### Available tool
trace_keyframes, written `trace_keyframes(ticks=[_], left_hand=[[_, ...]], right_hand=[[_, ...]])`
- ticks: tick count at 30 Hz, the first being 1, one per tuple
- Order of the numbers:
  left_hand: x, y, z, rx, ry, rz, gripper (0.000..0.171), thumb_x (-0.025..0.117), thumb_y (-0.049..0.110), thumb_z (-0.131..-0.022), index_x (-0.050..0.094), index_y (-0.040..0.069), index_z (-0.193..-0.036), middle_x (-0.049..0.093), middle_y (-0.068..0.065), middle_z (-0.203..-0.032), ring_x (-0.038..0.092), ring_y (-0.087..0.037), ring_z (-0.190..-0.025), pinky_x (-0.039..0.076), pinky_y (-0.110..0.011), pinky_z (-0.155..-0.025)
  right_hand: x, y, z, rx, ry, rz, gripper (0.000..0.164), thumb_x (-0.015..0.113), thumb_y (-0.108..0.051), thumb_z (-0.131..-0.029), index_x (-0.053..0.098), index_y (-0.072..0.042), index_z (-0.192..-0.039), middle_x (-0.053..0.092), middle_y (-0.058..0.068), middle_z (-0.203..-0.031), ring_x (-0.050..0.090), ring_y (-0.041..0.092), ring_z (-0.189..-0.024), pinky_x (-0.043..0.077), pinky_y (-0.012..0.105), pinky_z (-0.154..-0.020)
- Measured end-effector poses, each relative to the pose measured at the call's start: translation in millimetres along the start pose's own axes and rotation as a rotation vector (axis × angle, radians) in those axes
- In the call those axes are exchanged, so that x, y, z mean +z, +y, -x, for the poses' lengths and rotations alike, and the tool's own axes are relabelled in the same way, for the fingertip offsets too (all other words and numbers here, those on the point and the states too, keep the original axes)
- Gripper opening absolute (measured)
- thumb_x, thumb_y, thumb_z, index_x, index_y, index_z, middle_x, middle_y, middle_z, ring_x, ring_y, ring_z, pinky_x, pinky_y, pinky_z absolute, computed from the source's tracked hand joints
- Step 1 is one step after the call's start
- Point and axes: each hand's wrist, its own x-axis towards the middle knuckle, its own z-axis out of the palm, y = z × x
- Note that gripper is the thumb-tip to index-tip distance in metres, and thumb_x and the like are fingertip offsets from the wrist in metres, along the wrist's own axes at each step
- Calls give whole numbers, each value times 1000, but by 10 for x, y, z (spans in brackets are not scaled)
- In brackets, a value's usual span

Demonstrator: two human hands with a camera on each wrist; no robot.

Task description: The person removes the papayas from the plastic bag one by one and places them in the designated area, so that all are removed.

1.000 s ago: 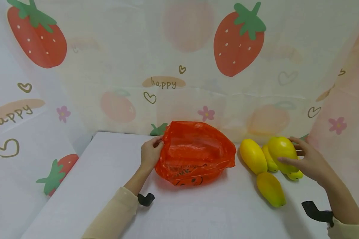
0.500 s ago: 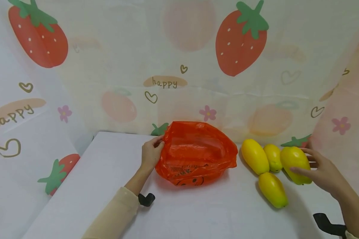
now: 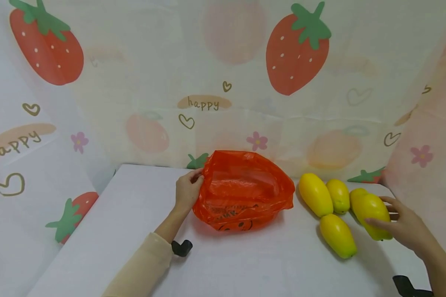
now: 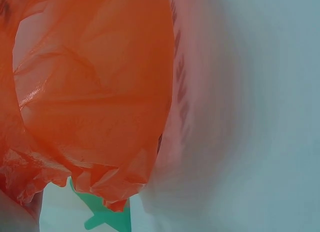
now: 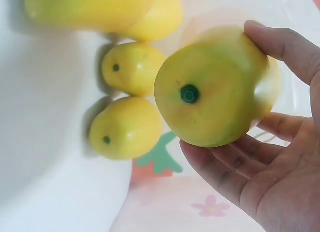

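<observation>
A red plastic bag with a printed face lies on the white table, its mouth spread wide. My left hand pinches the bag's left rim between thumb and fingers; the left wrist view shows the orange-red film close up. At the right, my right hand grips a yellow-green mango, thumb on one side and fingers on the other. In the right wrist view this mango shows its dark green stem end. Another mango is partly hidden behind it.
Between the bag and my right hand lie more mangoes: a large one, a smaller one and one nearer me. A fruit-printed cloth hangs behind the white table.
My right hand has carried the mango to the right and towards me, uncovering the mangoes behind it. My left hand stays on the bag's rim.
</observation>
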Motion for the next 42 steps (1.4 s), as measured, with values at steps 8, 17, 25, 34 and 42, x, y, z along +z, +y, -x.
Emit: trace_keyframes(ticks=[8, 17, 25, 34, 42], left_hand=[[-9, -8, 1, 7, 2, -4, 29, 60, 11, -95, 68, 2, -121, 72, -18, -107, 67, -28, -92, 58, -42, -88], [-25, -42, 22, 8, 27, 3, 28, 61, 10, -94, 69, 2, -120, 73, -18, -106, 68, -28, -92, 58, -42, -87], [-51, -56, 33, -34, 16, 28, 29, 61, 10, -94, 68, 2, -121, 72, -18, -107, 68, -28, -93, 58, -42, -87], [-42, -72, 47, -26, 13, 13, 29, 60, 9, -94, 68, 2, -122, 72, -18, -107, 67, -27, -92, 59, -41, -86], [-34, -76, 16, -21, 9, 25, 29, 61, 10, -94, 68, 3, -121, 72, -17, -108, 68, -27, -92, 59, -42, -86]], right_hand=[[74, 124, -10, 36, -45, 5, 93, 61, -51, -91, 19, 11, -147, 32, 45, -136, 45, 58, -114, 58, 52, -77], [183, 261, -22, 56, -97, 31, 96, 60, -54, -90, 18, 13, -146, 34, 46, -136, 47, 56, -115, 58, 50, -80], [287, 342, -56, 41, -124, 99, 98, 62, -56, -88, 22, 15, -143, 40, 47, -132, 49, 57, -113, 56, 52, -80], [374, 332, -113, 92, -163, 114, 103, 65, -58, -85, 22, 16, -141, 40, 48, -129, 50, 55, -109, 55, 52, -80], [428, 361, -117, 93, -158, 125, 105, 65, -59, -84, 21, 17, -142, 39, 48, -129, 50, 55, -109, 53, 55, -82]])
